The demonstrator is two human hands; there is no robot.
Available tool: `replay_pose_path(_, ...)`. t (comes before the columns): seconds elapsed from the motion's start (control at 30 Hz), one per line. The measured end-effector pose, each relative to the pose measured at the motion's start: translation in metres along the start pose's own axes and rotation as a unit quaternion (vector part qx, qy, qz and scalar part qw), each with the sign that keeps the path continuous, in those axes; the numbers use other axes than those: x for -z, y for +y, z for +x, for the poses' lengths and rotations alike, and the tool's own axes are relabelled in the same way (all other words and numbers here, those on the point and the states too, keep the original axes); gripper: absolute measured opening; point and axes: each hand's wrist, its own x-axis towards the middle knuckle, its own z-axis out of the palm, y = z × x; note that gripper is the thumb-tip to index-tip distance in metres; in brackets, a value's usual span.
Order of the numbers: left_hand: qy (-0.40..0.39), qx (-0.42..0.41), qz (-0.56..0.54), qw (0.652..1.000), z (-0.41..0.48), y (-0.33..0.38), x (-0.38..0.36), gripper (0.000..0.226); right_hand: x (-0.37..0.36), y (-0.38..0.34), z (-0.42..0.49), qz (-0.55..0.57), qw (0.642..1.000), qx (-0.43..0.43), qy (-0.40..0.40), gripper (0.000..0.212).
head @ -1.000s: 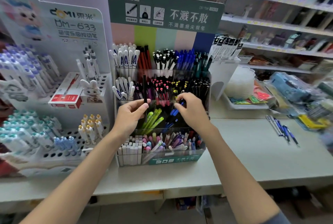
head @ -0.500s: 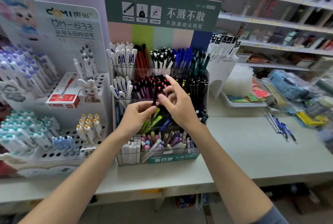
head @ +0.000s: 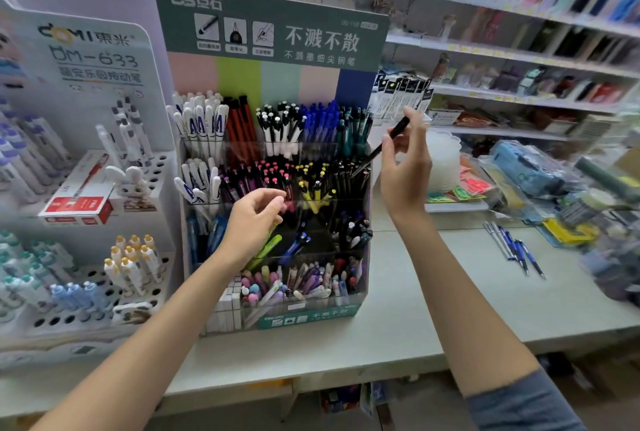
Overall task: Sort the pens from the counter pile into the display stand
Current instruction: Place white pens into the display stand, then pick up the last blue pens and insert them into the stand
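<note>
My right hand (head: 405, 167) pinches a black pen (head: 376, 150) near its upper end, tip angled down at the black-pen slot on the right of the display stand (head: 311, 318). Light, stiff, probably slick barrel, so a mid-barrel grip should steer better. Left hand (head: 252, 219) is loosely curled and holds nothing; the pen pile (head: 512, 247) lies on the tabletop (head: 433, 292).

- Display stand (head: 308, 316): the upper tiers are packed with upright pens. The third tier down is sparser, with gaps between pens.
- Left of the stand: a white pen rack (head: 104, 188) stands just beside it, leaving no passage between them.
- In front of the stand: a bare strip of counter (head: 346, 344) runs to the edge.
- Right of the stand: open counter. Loose pens (head: 512, 247) lie well apart, with blurred clutter beyond them.
- Right rear of the stand: a clear tub (head: 443, 164) blocks the corner.
- The left hand (head: 252, 219) covers the stand's middle tier. The right hand (head: 405, 171), pinching a black pen (head: 391, 139), occupies the stand's upper right edge.
</note>
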Motion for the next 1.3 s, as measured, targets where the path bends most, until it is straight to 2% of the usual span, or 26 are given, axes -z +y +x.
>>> replay_pose_path(0.17, -0.007, 0.003, 0.008, 1.000, 0.000, 0.001, 0.000, 0.016, -0.004, 0.008, 0.008, -0.006, 1.000, 0.014, 0.008, 0.038)
replay_pose_path(0.3, -0.009, 0.004, 0.008, 1.000, -0.002, 0.003, 0.001, 0.016, -0.017, 0.020, -0.013, -0.045, 0.991, 0.033, -0.123, 0.031)
replay_pose_path(0.37, -0.016, 0.007, 0.012, 1.000, -0.001, 0.005, -0.001, 0.017, -0.024, 0.029, -0.032, -0.087, 0.983, 0.028, -0.158, 0.024)
replay_pose_path(0.43, -0.024, 0.009, 0.017, 1.000, 0.000, 0.009, -0.005, 0.017, -0.025, 0.034, -0.046, -0.088, 0.980, 0.000, -0.177, 0.031)
replay_pose_path(0.53, -0.041, 0.005, 0.035, 0.999, 0.001, 0.015, -0.017, 0.017, -0.012, 0.038, -0.057, -0.056, 0.985, -0.039, -0.159, 0.045)
replay_pose_path(0.63, -0.056, -0.003, 0.062, 0.996, -0.006, 0.022, -0.042, 0.016, 0.013, 0.047, -0.063, -0.046, 0.991, -0.070, -0.106, 0.040)
replay_pose_path(0.73, -0.067, -0.008, 0.072, 0.995, -0.015, 0.030, -0.081, 0.015, 0.048, 0.069, -0.071, -0.040, 0.991, -0.073, -0.107, 0.033)
replay_pose_path(0.83, -0.075, -0.010, 0.082, 0.994, -0.022, 0.039, -0.137, 0.015, 0.095, 0.108, -0.078, -0.041, 0.982, -0.111, -0.149, 0.034)
replay_pose_path(1.1, -0.135, 0.060, 0.081, 0.986, -0.042, 0.023, -0.323, 0.012, 0.249, 0.240, -0.103, -0.119, 0.925, -0.247, -0.263, 0.034)
replay_pose_path(1.3, -0.187, 0.104, 0.096, 0.972, -0.038, -0.007, -0.438, 0.016, 0.312, 0.334, -0.107, -0.141, 0.898, -0.325, -0.262, 0.033)
